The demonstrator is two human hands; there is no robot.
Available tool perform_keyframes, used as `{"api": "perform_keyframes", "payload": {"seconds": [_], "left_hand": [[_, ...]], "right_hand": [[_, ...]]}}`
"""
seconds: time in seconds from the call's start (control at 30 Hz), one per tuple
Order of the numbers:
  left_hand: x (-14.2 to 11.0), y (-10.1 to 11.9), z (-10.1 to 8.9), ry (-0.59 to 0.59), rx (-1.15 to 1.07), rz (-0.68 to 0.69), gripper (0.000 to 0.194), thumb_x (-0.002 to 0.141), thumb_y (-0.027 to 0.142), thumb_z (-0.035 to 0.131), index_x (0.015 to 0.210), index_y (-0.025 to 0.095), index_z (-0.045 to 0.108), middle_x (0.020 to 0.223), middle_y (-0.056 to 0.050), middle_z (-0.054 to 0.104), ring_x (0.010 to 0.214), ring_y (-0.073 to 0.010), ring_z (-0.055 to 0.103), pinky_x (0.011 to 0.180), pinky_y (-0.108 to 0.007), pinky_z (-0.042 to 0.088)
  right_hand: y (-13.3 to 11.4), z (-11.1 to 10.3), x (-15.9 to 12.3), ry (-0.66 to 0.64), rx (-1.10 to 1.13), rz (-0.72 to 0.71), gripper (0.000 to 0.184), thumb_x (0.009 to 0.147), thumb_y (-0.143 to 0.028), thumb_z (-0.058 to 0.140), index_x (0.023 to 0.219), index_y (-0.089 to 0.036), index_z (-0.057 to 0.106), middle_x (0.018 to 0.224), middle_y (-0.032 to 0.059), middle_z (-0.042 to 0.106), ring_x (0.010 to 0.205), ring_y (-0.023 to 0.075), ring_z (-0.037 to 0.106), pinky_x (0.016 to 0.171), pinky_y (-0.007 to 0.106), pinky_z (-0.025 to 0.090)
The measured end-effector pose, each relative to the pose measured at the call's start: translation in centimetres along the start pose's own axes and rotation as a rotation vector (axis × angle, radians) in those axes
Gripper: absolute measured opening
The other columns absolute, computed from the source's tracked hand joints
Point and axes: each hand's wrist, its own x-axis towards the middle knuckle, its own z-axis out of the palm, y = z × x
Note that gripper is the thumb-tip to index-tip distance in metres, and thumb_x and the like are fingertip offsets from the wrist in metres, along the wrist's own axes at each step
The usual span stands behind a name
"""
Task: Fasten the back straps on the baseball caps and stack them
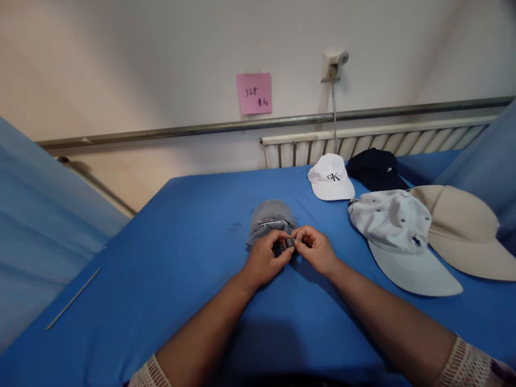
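On the blue counter (181, 236), just beyond the left hand (264, 262) and right hand (316, 250): gray cap (273, 208) | left nearer, overlapping its near edge | both narrow, pinching its dark strap (289, 243), seemingly crosswise between them | rounded side toward the wall (161, 64); brim direction and long axis unclear

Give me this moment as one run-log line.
left hand: pinching near edge of grey fabric baseball cap; right hand: pinching same edge; cap: on blue cloth-covered table

The grey cap (273, 210) is matt cloth, the rail (201, 129) dull metal
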Motion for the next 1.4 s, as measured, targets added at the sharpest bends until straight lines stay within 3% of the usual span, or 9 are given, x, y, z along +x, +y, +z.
{"api": "perform_keyframes", "payload": {"seconds": [0.17, 0.33, 0.57, 0.83, 1.2, 1.4], "left_hand": [[0.1, 0.0, 0.1, 0.022, -0.089, -0.011, 0.023, 0.083, 0.028, 0.064, 0.105, 0.021, 0.064, 0.091, -0.003, 0.067, 0.081, -0.0168, 0.062, 0.075, -0.031, 0.049], [0.1, -0.1, 0.2, 0.050, -0.081, -0.022, 0.020, 0.083, 0.029, 0.065, 0.101, 0.021, 0.067, 0.088, -0.002, 0.068, 0.079, -0.0164, 0.061, 0.074, -0.031, 0.049], [0.1, -0.7, 0.1, 0.008, -0.158, -0.052, 0.025, 0.083, 0.029, 0.064, 0.106, 0.019, 0.066, 0.095, -0.004, 0.068, 0.086, -0.0172, 0.061, 0.081, -0.032, 0.048], [0.5, -0.8, 0.1, -0.023, -0.354, -0.138, 0.020, 0.083, 0.029, 0.064, 0.097, 0.016, 0.067, 0.081, -0.003, 0.062, 0.074, -0.0135, 0.055, 0.072, -0.028, 0.044], [0.5, -0.6, 0.1, 0.018, -0.350, -0.175, 0.015, 0.081, 0.025, 0.066, 0.091, 0.016, 0.067, 0.078, -0.001, 0.060, 0.073, -0.0130, 0.054, 0.071, -0.028, 0.042], [0.5, -1.1, 0.2, 0.007, -0.342, -0.184, 0.016, 0.081, 0.028, 0.066, 0.091, 0.015, 0.066, 0.079, -0.002, 0.060, 0.073, -0.0134, 0.054, 0.071, -0.028, 0.043]], "right_hand": [[-0.1, 0.1, -0.1, 0.019, -0.005, 0.021, 0.025, 0.074, -0.041, 0.073, 0.074, -0.021, 0.057, 0.081, 0.0011, 0.064, 0.070, 0.0144, 0.060, 0.066, 0.029, 0.048], [-0.4, 0.2, -0.2, -0.014, 0.015, 0.059, 0.026, 0.075, -0.044, 0.073, 0.081, -0.021, 0.061, 0.074, -0.0007, 0.064, 0.067, 0.0137, 0.059, 0.065, 0.029, 0.047], [-0.2, 0.2, -0.1, 0.022, 0.002, 0.047, 0.029, 0.073, -0.046, 0.074, 0.075, -0.021, 0.059, 0.078, 0.0005, 0.065, 0.069, 0.0138, 0.060, 0.067, 0.029, 0.048], [-0.1, 0.2, -0.2, 0.039, -0.042, 0.013, 0.026, 0.074, -0.042, 0.071, 0.073, -0.022, 0.056, 0.082, 0.0013, 0.065, 0.070, 0.0143, 0.059, 0.065, 0.029, 0.047], [-0.3, 0.3, -0.2, 0.028, 0.005, 0.042, 0.026, 0.073, -0.043, 0.074, 0.079, -0.021, 0.060, 0.071, -0.0013, 0.062, 0.064, 0.0126, 0.055, 0.061, 0.027, 0.045], [-0.2, 0.4, -0.3, -0.001, -0.013, 0.023, 0.023, 0.074, -0.041, 0.073, 0.079, -0.022, 0.061, 0.072, -0.0006, 0.062, 0.068, 0.0142, 0.056, 0.066, 0.029, 0.045]]}}
